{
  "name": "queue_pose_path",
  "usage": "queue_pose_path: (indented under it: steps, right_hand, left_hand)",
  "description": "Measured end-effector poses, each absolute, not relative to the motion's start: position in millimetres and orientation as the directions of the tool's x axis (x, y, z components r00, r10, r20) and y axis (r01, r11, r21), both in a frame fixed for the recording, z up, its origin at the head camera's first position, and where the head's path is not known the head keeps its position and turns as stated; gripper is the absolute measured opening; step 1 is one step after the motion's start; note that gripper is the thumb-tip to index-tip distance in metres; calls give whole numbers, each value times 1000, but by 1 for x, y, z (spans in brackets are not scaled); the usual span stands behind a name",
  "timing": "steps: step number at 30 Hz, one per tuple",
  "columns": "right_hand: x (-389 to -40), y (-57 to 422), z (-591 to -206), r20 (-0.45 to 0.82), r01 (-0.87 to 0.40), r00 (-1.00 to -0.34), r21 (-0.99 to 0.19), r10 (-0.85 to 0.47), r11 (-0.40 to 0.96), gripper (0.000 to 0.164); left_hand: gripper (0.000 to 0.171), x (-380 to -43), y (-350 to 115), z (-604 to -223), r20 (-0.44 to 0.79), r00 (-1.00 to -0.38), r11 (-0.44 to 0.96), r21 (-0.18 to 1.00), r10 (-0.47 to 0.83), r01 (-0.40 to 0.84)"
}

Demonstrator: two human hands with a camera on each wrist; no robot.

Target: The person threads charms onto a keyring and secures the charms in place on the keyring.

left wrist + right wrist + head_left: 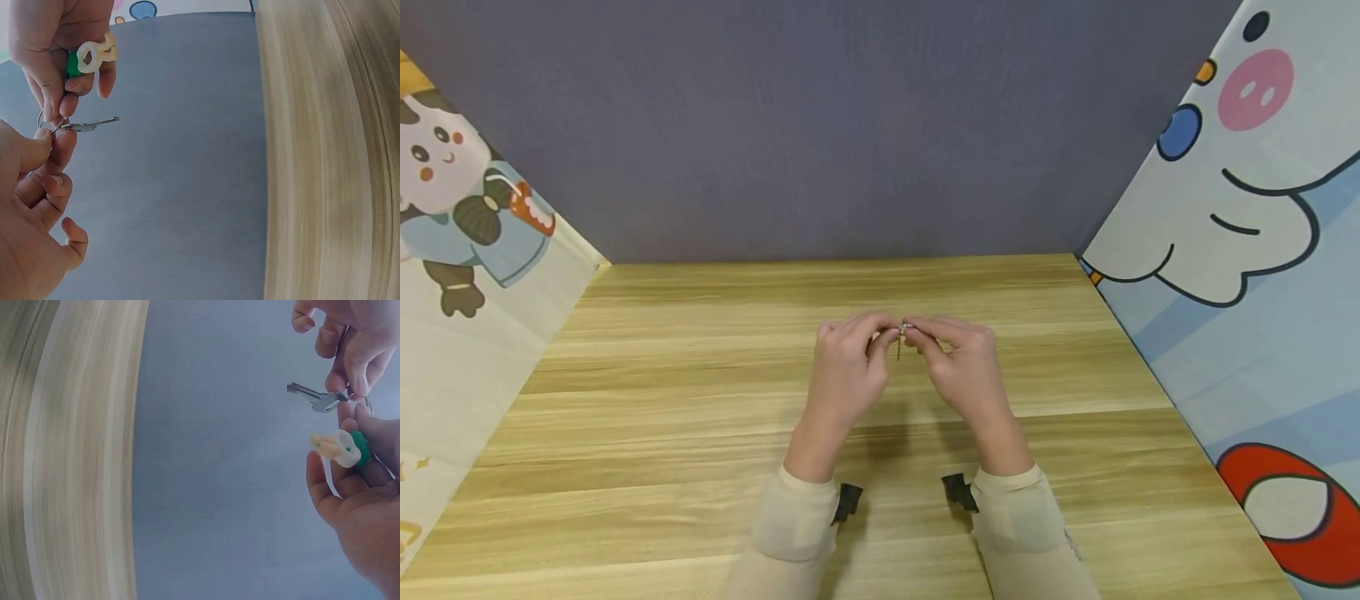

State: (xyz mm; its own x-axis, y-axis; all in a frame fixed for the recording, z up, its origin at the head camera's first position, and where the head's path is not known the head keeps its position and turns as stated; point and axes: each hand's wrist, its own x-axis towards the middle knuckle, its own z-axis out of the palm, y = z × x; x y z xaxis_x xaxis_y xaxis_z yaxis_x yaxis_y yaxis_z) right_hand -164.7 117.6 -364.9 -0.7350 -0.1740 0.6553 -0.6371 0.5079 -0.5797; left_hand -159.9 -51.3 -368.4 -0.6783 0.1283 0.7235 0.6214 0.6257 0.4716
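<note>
My left hand (850, 358) and right hand (966, 358) meet fingertip to fingertip above the table, in the middle of the head view. Between them is a thin metal key ring (60, 124), pinched by thumb and finger from both sides. A silver key (322, 400) hangs on the ring, its blade sticking out from the fingertips in both wrist views. Against the curled fingers of my right hand lies a small charm (342, 449) in green, white and cream. The fingertips hide part of the ring.
The wood-grain table (662, 400) stretches out beneath both hands. A plain grey-blue panel (850, 133) stands along its back edge. Cartoon-printed panels flank it, one on the left (497, 350) and one on the right (1210, 375).
</note>
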Motion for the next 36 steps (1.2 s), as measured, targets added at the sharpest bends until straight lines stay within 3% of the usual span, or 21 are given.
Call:
queue_pose_path:
  steps: [7, 22, 25, 30, 36]
  right_hand:
    - [-161, 119, -364, 565, -544, -817, -691, -114, 477, 15]
    - [-159, 123, -362, 465, -447, -881, -759, -86, 473, 15]
    - [-159, 123, -362, 443, -429, -893, -778, -83, 459, 15]
    - [-158, 124, -360, 403, -401, -910, -793, -99, 458, 17]
    - [-158, 124, -356, 293, -323, -946, -827, -137, 460, 24]
  left_hand:
    - [6, -158, -51, -369, 714, -691, 617, 495, 112, 612]
    - [4, -158, -52, -370, 719, -686, 520, 546, 111, 657]
    - [5, -158, -53, -369, 679, -723, 485, 593, 129, 643]
    - [13, -156, -53, -370, 533, -837, 377, 755, 126, 537]
    - [16, -158, -53, -373, 345, -923, 116, 923, 170, 366]
